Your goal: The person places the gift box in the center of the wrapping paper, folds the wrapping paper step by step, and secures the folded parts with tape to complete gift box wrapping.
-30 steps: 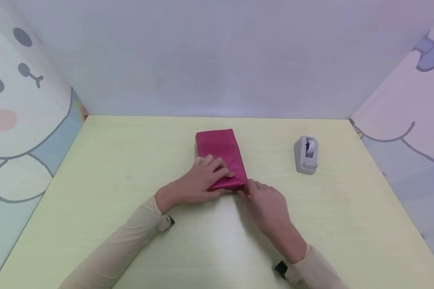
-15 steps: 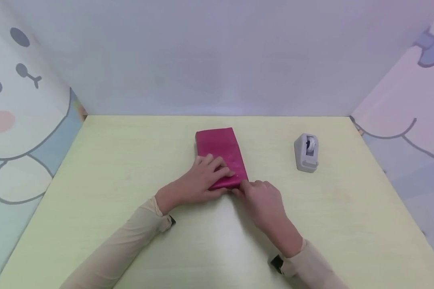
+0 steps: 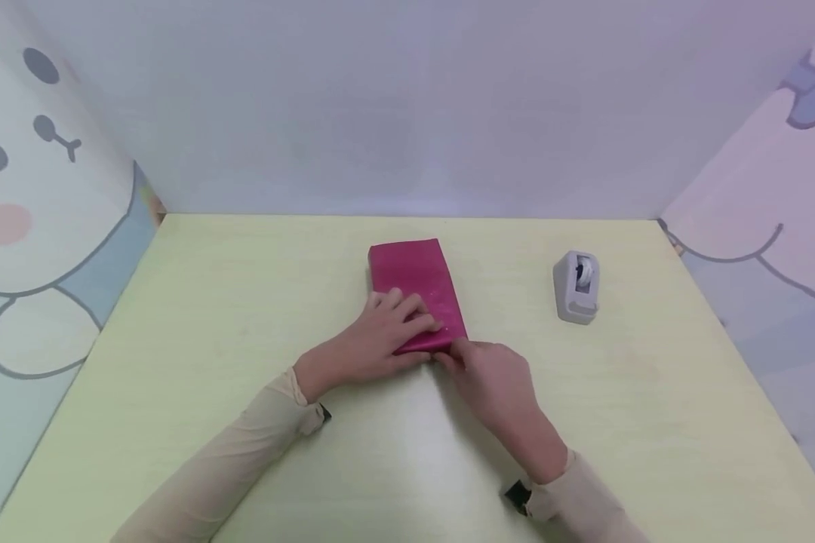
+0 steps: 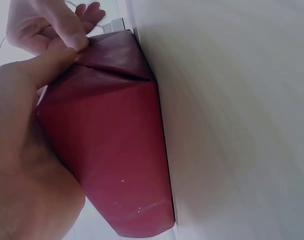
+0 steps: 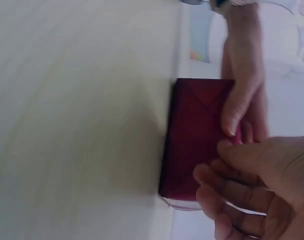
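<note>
A box wrapped in shiny dark-pink paper [image 3: 410,265] lies flat on the table, angled slightly. My left hand [image 3: 380,332] holds its near part, fingers bent over the top and thumb against the near end. At the near right corner my right hand [image 3: 499,381] pinches the paper's edge with thumb and index finger. In the left wrist view, folded paper [image 4: 114,55] with a diagonal crease shows at the end, beside both thumbs. The right wrist view shows the end face [image 5: 194,135] with triangular folds, and the remaining right-hand fingers [image 5: 242,195] loosely curled.
A grey tape dispenser [image 3: 576,290] with a roll of tape stands to the right of the box on the pale yellow table [image 3: 244,264]. A plain wall [image 3: 407,113] rises behind the table, and cartoon-printed panels [image 3: 54,196] flank both sides.
My right hand has shifted slightly left along the near end of the box, its thumb moving closer to the left thumb. The left hand and the box stay almost still.
</note>
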A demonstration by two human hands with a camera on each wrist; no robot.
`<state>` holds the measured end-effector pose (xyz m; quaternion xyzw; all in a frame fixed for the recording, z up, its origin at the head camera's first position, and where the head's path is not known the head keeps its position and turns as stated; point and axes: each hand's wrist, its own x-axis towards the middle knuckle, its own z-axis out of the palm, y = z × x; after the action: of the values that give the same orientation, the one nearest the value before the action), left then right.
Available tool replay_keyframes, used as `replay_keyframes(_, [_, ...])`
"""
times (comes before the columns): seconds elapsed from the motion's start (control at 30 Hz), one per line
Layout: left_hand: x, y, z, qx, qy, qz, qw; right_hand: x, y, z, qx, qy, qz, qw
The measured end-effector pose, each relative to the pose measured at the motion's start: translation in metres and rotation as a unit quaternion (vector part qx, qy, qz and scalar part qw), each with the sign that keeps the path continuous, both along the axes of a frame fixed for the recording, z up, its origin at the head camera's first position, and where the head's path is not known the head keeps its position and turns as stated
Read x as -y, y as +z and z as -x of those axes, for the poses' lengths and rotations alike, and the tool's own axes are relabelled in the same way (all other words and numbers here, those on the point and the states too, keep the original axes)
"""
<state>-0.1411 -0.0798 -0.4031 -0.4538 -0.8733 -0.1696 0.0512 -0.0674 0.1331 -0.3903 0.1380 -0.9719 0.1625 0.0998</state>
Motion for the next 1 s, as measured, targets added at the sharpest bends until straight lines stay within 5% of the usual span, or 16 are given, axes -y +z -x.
replay_keyframes(0.17, [0.007,0.007,0.004,0.101,0.002,-0.028,0.9945,-0.009,0.003,0.003,0.013,0.027,0.114,0.9931])
replay_keyframes(0.3, [0.023,0.018,-0.002,0.152,0.051,-0.081,0.9836,-0.015,-0.002,0.010,-0.018,0.084,0.101,0.9912])
replay_keyframes(0.47, [0.053,0.023,-0.026,0.150,0.163,-0.008,0.9752,-0.014,-0.010,0.022,-0.053,0.131,0.056,0.9884])
replay_keyframes(0.6, [0.052,0.009,-0.039,0.154,0.187,0.091,0.9659,-0.010,-0.009,0.028,-0.070,0.132,0.063,0.9868])
replay_keyframes(0.77, [0.029,-0.006,-0.044,0.118,0.233,0.074,0.9624,-0.005,-0.006,0.031,-0.063,0.132,0.074,0.9865])
replay_keyframes(1.0, [0.016,-0.009,-0.045,0.067,0.271,0.055,0.9586,-0.005,-0.006,0.032,-0.050,0.131,0.091,0.9860])
